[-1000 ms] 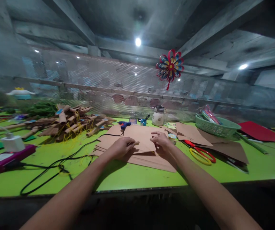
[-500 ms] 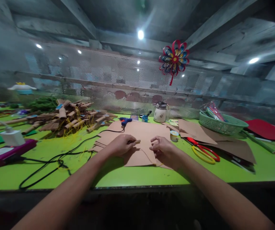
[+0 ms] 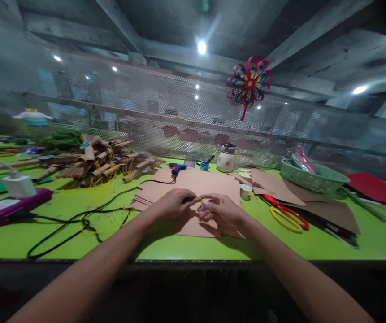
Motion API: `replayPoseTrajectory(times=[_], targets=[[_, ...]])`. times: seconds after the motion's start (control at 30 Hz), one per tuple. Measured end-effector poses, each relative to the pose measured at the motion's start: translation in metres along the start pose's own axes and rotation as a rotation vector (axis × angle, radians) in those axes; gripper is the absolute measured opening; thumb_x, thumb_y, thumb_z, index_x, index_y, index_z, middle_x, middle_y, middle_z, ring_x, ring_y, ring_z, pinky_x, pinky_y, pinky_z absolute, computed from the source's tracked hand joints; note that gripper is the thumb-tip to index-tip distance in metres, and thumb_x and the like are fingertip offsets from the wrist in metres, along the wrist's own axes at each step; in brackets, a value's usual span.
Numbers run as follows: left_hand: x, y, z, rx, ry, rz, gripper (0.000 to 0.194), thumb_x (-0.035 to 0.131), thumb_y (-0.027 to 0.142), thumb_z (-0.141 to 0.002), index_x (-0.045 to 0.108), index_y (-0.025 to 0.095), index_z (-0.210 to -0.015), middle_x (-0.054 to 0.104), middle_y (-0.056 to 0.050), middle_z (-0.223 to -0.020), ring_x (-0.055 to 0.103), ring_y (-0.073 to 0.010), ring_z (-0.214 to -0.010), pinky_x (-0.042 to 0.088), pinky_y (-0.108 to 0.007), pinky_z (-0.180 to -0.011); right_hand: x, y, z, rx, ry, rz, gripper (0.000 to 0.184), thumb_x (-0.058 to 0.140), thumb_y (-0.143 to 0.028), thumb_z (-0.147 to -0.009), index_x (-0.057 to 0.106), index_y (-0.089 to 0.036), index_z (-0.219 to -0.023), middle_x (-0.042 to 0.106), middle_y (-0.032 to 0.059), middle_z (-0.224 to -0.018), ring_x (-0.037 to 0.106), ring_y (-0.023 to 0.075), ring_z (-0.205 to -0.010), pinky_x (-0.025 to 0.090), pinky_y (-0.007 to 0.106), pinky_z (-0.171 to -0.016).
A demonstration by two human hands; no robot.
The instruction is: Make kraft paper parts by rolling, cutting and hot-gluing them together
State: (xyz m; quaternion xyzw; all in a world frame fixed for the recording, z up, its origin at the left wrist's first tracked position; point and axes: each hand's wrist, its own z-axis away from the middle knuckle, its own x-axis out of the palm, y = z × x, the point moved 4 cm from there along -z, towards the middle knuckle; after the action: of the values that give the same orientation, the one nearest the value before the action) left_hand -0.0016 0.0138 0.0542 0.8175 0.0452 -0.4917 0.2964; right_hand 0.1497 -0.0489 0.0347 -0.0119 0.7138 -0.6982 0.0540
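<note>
My left hand point(image 3: 175, 204) is closed on a small brown paper roll point(image 3: 198, 199), which sticks out to the right between thumb and forefinger. At the roll's free end, the thumb and forefinger of my right hand point(image 3: 224, 211) come together in a pinch. Its other fingers are curled below. A bit of thin yellow string point(image 3: 217, 233) shows under the right hand; its upper course is hidden. Beneath both hands lie large brown paper sheets point(image 3: 209, 181), loosely stacked. A blue glue gun point(image 3: 178, 168) rests on their far left edge, its black cord running left.
At left, brown paper tubes with yellow strings point(image 3: 101, 163) are heaped behind a purple power strip point(image 3: 14, 206). To the right are a small tape roll point(image 3: 245, 191), red-and-yellow scissors point(image 3: 287, 217) and a green basket point(image 3: 314, 177). A white jug point(image 3: 227, 159) stands behind the sheets.
My right hand has moved left, and its fingers have closed at the end of the paper roll. My left hand keeps hold of the roll, almost unmoved.
</note>
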Motion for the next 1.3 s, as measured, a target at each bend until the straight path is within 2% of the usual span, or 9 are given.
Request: replayPoseTrajectory(times=[0.1,0.2,0.3,0.43,0.73,0.97,1.1,1.2,1.3], targets=[[0.000,-0.002,0.000,0.015,0.004,-0.017,0.029,0.044,0.031,-0.087,0.068,0.016,-0.094,0.068,-0.007,-0.087,0.054,-0.0149,-0.072,0.037,-0.024,-0.065,-0.005,0.008,0.007,0.118,-0.008,0.069,0.037,0.068,-0.045,-0.071,0.065,-0.011,-0.086,0.053,-0.0023,-0.051,0.040,0.0051,-0.040,0.029,0.019,-0.040],[0.003,-0.004,0.000,0.029,-0.028,-0.029,0.029,0.045,0.031,-0.086,0.069,0.015,-0.092,0.068,-0.007,-0.083,0.053,-0.0142,-0.068,0.036,-0.025,-0.063,-0.034,0.007,0.020,0.090,0.076,0.228,0.039,0.067,-0.048,-0.070,0.066,-0.010,-0.077,0.045,-0.0053,-0.044,0.030,0.0031,-0.038,0.019,0.019,-0.040],[0.005,-0.004,0.000,0.038,-0.091,-0.026,0.030,0.045,0.033,-0.086,0.069,0.016,-0.095,0.068,-0.008,-0.083,0.053,-0.0139,-0.067,0.036,-0.025,-0.062,-0.066,0.003,0.033,0.099,0.079,0.294,0.038,0.068,-0.048,-0.068,0.065,-0.010,-0.074,0.038,-0.0073,-0.043,0.028,0.0036,-0.039,0.016,0.021,-0.042],[0.004,0.001,0.001,0.054,-0.156,-0.012,0.034,0.047,0.037,-0.086,0.070,0.015,-0.097,0.067,-0.009,-0.086,0.054,-0.0144,-0.070,0.037,-0.025,-0.064,-0.100,0.003,0.038,0.132,-0.026,0.393,0.036,0.068,-0.045,-0.069,0.065,-0.010,-0.073,0.037,-0.0071,-0.045,0.025,0.0037,-0.041,0.015,0.023,-0.044],[0.006,0.006,0.007,0.093,-0.244,-0.060,0.040,0.047,0.047,-0.086,0.073,0.016,-0.088,0.057,-0.006,-0.076,0.051,-0.0133,-0.067,0.035,-0.024,-0.062,-0.155,0.003,0.044,0.202,-0.019,0.527,0.041,0.071,-0.049,-0.065,0.069,-0.009,-0.074,0.039,-0.0056,-0.047,0.028,0.0047,-0.044,0.019,0.023,-0.045],[0.008,0.013,0.019,0.139,-0.188,-0.113,0.044,0.043,0.048,-0.089,0.073,0.017,-0.089,0.054,-0.007,-0.077,0.051,-0.0155,-0.075,0.036,-0.025,-0.066,-0.160,-0.003,0.048,0.281,-0.065,0.726,0.047,0.066,-0.052,-0.068,0.074,-0.010,-0.087,0.045,-0.0031,-0.046,0.031,0.0057,-0.043,0.022,0.024,-0.045],[0.008,0.015,0.023,0.122,-0.169,-0.128,0.043,0.042,0.047,-0.089,0.072,0.017,-0.089,0.052,-0.007,-0.078,0.050,-0.0154,-0.075,0.036,-0.025,-0.066,-0.162,-0.002,0.040,0.238,-0.022,1.010,0.035,0.062,-0.043,-0.074,0.075,-0.011,-0.078,0.058,0.0034,-0.053,0.047,0.0112,-0.049,0.034,0.025,-0.049],[0.005,0.018,0.025,0.111,-0.184,-0.119,0.040,0.042,0.044,-0.090,0.071,0.017,-0.089,0.051,-0.006,-0.077,0.050,-0.0147,-0.074,0.036,-0.025,-0.064,-0.155,-0.010,0.038,0.057,0.136,1.298,0.023,0.065,-0.029,-0.072,0.074,-0.014,-0.087,0.068,0.0088,-0.075,0.060,0.0209,-0.073,0.042,0.029,-0.065],[0.000,0.017,0.027,0.089,-0.177,-0.115,0.037,0.042,0.041,-0.089,0.071,0.018,-0.089,0.050,-0.005,-0.079,0.049,-0.0134,-0.070,0.036,-0.024,-0.064,-0.123,-0.023,0.040,-0.216,0.270,1.438,0.025,0.062,-0.023,-0.076,0.071,-0.015,-0.098,0.068,0.0128,-0.095,0.058,0.0255,-0.092,0.043,0.035,-0.079]])
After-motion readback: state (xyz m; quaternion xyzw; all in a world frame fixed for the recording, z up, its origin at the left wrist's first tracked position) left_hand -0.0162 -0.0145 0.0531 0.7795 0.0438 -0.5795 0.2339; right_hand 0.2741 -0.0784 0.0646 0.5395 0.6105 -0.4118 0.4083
